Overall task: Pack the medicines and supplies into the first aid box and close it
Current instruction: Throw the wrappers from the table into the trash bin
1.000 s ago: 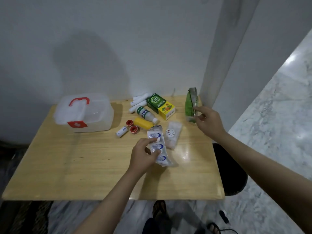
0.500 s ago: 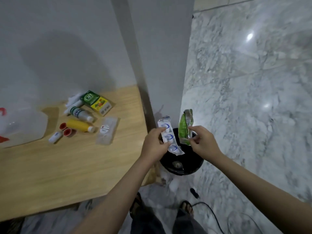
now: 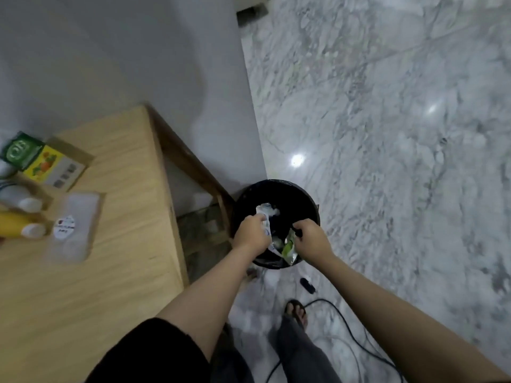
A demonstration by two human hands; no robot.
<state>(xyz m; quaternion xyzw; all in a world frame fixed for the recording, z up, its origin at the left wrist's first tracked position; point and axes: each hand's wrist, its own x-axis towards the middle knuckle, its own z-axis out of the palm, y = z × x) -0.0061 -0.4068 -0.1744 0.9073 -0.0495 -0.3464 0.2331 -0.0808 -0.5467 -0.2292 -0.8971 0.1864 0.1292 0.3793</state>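
Note:
Both hands reach down over a black bin point(image 3: 309, 200) on the floor, right of the wooden table point(image 3: 124, 272). My left hand point(image 3: 250, 234) is closed on a white wrapper with blue print point(image 3: 266, 212). My right hand point(image 3: 312, 239) pinches a green foil packet point(image 3: 289, 248) that hangs into the bin. On the table's left edge lie a green and yellow medicine box point(image 3: 36, 158), a yellow bottle point(image 3: 16, 225), a white-capped bottle point(image 3: 19, 197) and a clear plastic sachet point(image 3: 73, 225). The first aid box is out of view.
A grey wall corner point(image 3: 221, 106) stands behind the table and bin. Marble floor point(image 3: 387, 134) spreads to the right. A black cable point(image 3: 345, 319) and a small black object point(image 3: 307, 285) lie on the floor near my sandalled foot point(image 3: 297, 313).
Both hands carried the white wrapper and the green packet off the table, to the right and down into the bin's mouth. The view swung right and downward.

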